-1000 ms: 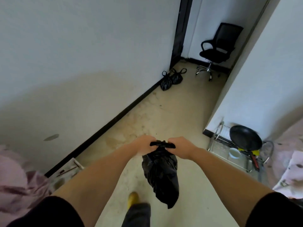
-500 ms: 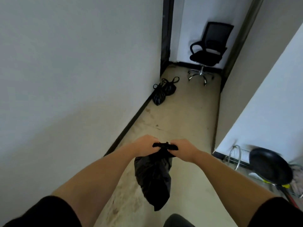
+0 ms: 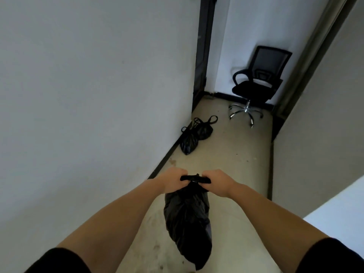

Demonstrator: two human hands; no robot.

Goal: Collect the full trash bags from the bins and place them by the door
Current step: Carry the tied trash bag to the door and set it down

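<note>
A full black trash bag (image 3: 188, 219) hangs in front of me above the floor. My left hand (image 3: 173, 180) and my right hand (image 3: 217, 181) each grip one end of its tied top, knuckles facing each other. Further down the corridor, two more tied black trash bags (image 3: 194, 135) lie on the floor against the left wall, just before the dark door frame (image 3: 202, 56).
A black office chair (image 3: 256, 85) on a chrome base stands at the corridor's far end. White walls close in on the left and right. A dark baseboard (image 3: 163, 162) runs along the left wall. The pale floor between me and the bags is stained.
I have walked forward down the corridor with the bag. The bags by the door frame and the chair are closer. The dish rack and pan at right have left the view.
</note>
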